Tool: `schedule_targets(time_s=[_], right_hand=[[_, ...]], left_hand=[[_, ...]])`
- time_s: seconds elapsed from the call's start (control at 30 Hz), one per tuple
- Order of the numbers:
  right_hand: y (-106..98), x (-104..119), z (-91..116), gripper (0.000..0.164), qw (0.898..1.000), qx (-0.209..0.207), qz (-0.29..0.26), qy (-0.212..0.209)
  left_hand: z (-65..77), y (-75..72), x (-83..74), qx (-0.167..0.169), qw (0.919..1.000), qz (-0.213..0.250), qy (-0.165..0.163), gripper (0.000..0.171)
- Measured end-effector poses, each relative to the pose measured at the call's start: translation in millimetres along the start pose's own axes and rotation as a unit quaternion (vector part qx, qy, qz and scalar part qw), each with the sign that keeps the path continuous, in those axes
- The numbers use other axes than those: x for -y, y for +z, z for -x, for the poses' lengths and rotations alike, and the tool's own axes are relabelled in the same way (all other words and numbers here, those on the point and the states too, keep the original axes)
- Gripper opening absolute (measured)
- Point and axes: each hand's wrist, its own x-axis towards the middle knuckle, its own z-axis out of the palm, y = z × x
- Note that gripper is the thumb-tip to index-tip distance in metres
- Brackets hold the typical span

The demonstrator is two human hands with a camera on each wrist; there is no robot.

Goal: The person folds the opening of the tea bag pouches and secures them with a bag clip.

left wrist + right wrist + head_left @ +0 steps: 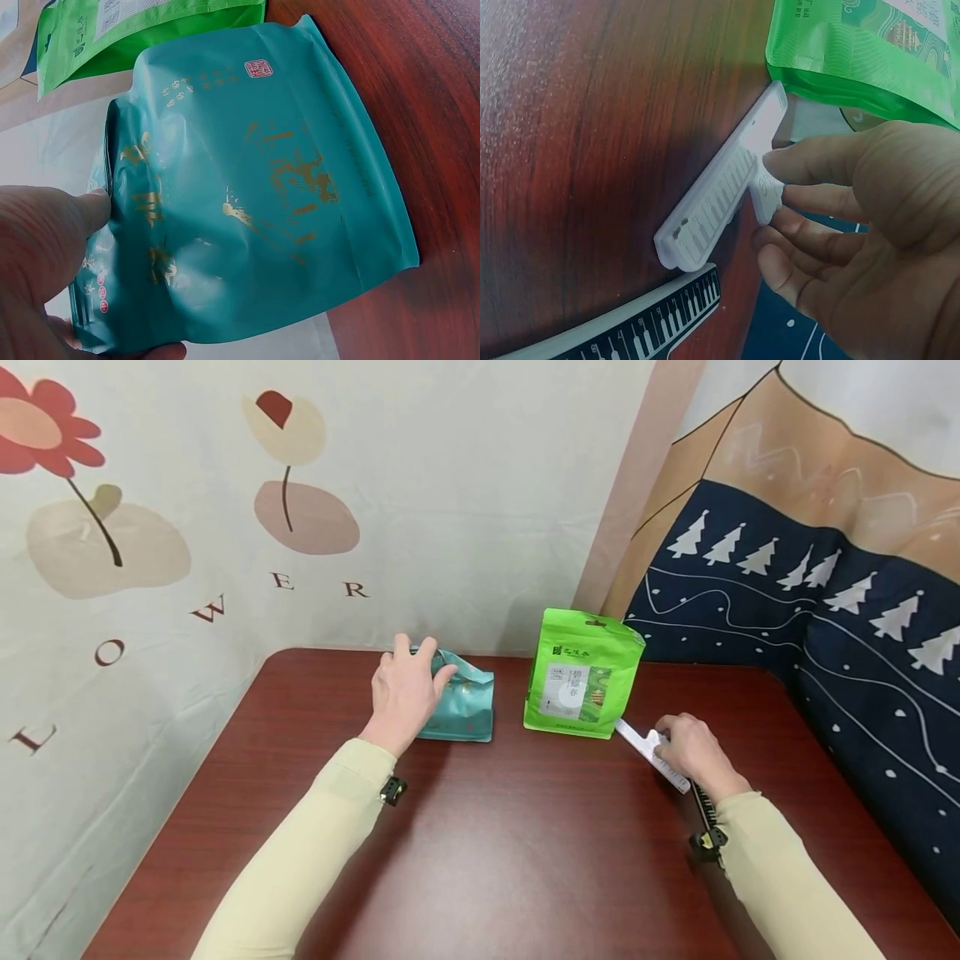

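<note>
Upright at the back of the table is a teal foil pouch with gold print. My left hand grips its folded top; in the left wrist view the thumb presses the fold and fingertips show at the lower edge. At the right, my right hand pinches the handle tab of a white bag clip marked with piano keys, thumb on one side and fingers on the other. A black clip with the same key pattern lies beside it, close under the right wrist.
A bright green tea bag stands between the two hands, near the white clip's far end. Behind the dark red table hangs a printed cloth with flowers, and navy fabric with trees lines the right side.
</note>
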Motion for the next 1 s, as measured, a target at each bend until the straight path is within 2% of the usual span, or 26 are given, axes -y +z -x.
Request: schedule_targets(time_s=[0.4,0.8,1.0], right_hand=[[-2.0,0.4,3.1,0.037,1.000,0.005,0.007,0.023],[-4.0,5.3,7.7,0.045,0.997,0.041,-0.016,0.063],[-4.8,3.6,12.7,0.041,0.998,0.024,-0.020,0.055]], left_hand=[[-0.5,-1.0,-0.6,0.011,0.9999,-0.001,-0.006,0.039],[0.1,-1.6,-1.2,0.016,0.9998,-0.005,-0.009,0.039],[0.6,-1.2,-1.5,0.012,0.9999,-0.005,-0.008,0.039]])
